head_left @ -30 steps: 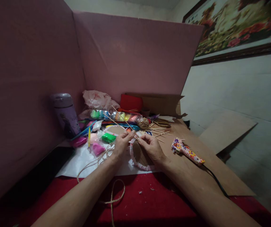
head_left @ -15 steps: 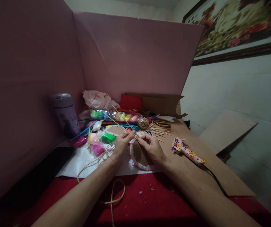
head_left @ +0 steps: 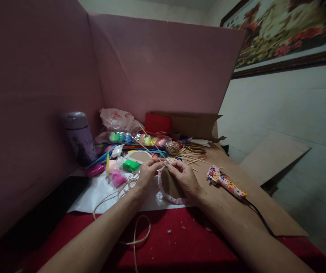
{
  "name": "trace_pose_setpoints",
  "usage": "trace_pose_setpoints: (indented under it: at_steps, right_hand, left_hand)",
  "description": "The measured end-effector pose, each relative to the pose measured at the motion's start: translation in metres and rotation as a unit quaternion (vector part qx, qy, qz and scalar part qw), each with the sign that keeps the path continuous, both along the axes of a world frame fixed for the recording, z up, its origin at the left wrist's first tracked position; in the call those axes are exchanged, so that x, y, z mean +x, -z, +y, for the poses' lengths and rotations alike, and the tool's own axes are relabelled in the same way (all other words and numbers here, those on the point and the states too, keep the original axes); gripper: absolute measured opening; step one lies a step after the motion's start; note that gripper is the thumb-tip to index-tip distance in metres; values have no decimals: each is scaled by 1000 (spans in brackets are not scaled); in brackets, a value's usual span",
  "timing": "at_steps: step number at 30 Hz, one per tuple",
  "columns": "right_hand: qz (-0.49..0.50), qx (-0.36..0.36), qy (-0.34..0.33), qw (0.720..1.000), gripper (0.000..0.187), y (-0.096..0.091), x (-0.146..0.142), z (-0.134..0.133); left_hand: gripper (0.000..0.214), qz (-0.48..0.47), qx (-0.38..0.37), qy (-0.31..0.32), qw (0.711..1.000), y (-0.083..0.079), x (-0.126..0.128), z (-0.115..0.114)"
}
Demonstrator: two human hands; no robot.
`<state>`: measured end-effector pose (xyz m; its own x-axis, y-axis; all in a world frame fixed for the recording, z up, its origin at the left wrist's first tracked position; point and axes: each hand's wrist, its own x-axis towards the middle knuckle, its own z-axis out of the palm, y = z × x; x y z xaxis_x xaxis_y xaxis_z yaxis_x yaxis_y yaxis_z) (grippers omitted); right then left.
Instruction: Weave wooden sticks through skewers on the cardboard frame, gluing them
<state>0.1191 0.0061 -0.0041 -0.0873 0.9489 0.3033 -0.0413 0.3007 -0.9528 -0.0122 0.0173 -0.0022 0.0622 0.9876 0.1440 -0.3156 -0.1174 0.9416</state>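
My right hand (head_left: 183, 175) is closed on the top edge of a rounded cardboard piece (head_left: 172, 184) with a pale fabric rim. Pinched in my left hand (head_left: 148, 172) are two thin wooden sticks (head_left: 152, 142) that slant up and to the left. Their lower ends meet at the cardboard's rim, where the fingertips of both hands come together and hide the contact. Beyond my left hand lies another rimmed cardboard piece (head_left: 139, 156). Loose twine (head_left: 126, 188) runs beside my left forearm and down over the red cloth.
A flowered glue gun (head_left: 226, 182) with a black cord lies on the cardboard sheet (head_left: 254, 212) at right. Behind the hands are bags of coloured clay (head_left: 131, 165), a twine ball (head_left: 172, 147) and scattered sticks (head_left: 194, 158). A purple bottle (head_left: 80, 140) stands at left.
The two sticks and my left fingertips have shifted slightly right, closer to my right fingertips at the rim. The cardboard piece has barely moved.
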Motion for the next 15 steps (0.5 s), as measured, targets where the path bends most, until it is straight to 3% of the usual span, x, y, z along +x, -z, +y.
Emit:
trace_pose_setpoints:
  at_steps: [7, 15]
  right_hand:
    - [4, -1, 16, 1000, 30, 3, 3, 4]
    - [38, -8, 36, 999, 26, -1, 4, 2]
  left_hand:
    - [19, 23, -32, 22, 999, -1, 1, -2]
    - [16, 12, -67, -3, 998, -4, 4, -5]
